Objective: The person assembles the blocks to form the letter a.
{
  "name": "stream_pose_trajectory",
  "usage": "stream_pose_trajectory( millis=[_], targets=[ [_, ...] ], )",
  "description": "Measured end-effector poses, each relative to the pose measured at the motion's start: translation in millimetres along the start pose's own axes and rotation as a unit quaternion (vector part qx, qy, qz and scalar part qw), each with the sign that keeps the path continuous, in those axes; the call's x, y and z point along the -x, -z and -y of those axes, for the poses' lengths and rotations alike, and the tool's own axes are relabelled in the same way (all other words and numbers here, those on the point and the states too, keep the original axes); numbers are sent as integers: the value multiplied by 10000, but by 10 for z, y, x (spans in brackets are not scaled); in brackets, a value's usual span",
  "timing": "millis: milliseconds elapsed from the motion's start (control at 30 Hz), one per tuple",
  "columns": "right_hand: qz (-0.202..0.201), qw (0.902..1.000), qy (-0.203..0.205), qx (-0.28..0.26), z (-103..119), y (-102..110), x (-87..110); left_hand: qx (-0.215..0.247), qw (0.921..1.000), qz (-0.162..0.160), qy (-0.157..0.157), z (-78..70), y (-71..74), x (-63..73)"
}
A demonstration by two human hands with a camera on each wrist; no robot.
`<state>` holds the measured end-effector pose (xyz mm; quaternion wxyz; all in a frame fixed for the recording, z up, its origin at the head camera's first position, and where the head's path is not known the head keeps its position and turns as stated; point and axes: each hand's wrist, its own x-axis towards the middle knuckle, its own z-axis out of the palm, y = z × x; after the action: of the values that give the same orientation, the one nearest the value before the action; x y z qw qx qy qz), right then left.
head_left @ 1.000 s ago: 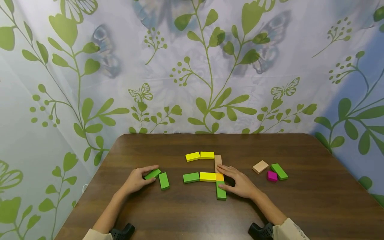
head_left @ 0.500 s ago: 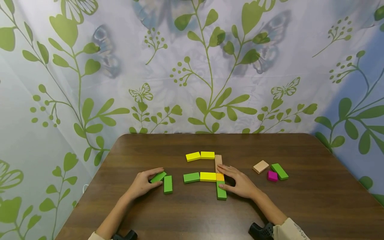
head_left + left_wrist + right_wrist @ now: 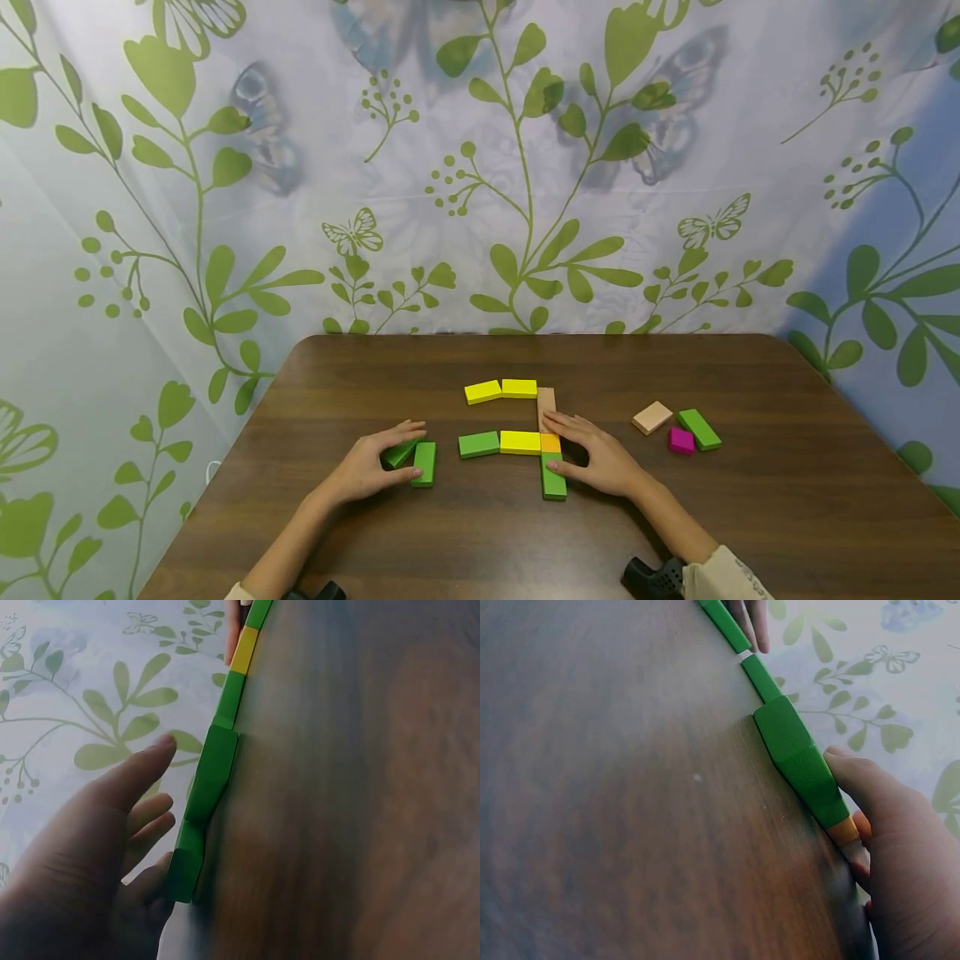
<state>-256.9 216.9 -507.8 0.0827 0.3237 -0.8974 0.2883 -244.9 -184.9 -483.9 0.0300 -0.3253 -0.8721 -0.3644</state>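
Note:
My left hand [image 3: 367, 468] hovers around two green blocks. Its thumb overlaps the upright-lying green block [image 3: 425, 458] in the head view, while its fingers reach over a slanted green block [image 3: 401, 452] that they partly cover. The left wrist view shows the thumb [image 3: 154, 761] raised apart from the blocks, with the fingers loosely bent. My right hand [image 3: 603, 460] rests its fingertips on a tan block [image 3: 546, 402] and its thumb at a green block [image 3: 553, 487]. Between those two blocks sits a small orange block [image 3: 551, 442], in line with both.
A yellow block [image 3: 519, 442] and a green block [image 3: 478, 445] run left from the orange one. Two yellow blocks [image 3: 519, 388] extend left from the tan block's far end. At the right lie a tan block [image 3: 652, 417], a magenta block [image 3: 681, 441] and a green block [image 3: 699, 428].
My left hand has moved right, and the two green blocks beside it have shifted right and turned. Its thumb now overlaps the nearer one. The right hand stays in place.

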Motion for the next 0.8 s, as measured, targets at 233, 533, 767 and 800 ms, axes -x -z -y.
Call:
stream_pose_trajectory(
  millis=[233,533,767,800],
  targets=[
    [-8,10000,-8,3,0,-2,1,-84,9996,258,7,-5,-13,4],
    [-62,9999,150,32,3,-7,0,-100,9995,303,42,-18,-9,14],
    [-42,9999,139,21,6,-6,0,-139,9992,373,-73,-116,-30,-7],
    [-44,9999,147,28,6,-8,-1,-134,9991,361,-152,-136,-40,-15]
  ],
)
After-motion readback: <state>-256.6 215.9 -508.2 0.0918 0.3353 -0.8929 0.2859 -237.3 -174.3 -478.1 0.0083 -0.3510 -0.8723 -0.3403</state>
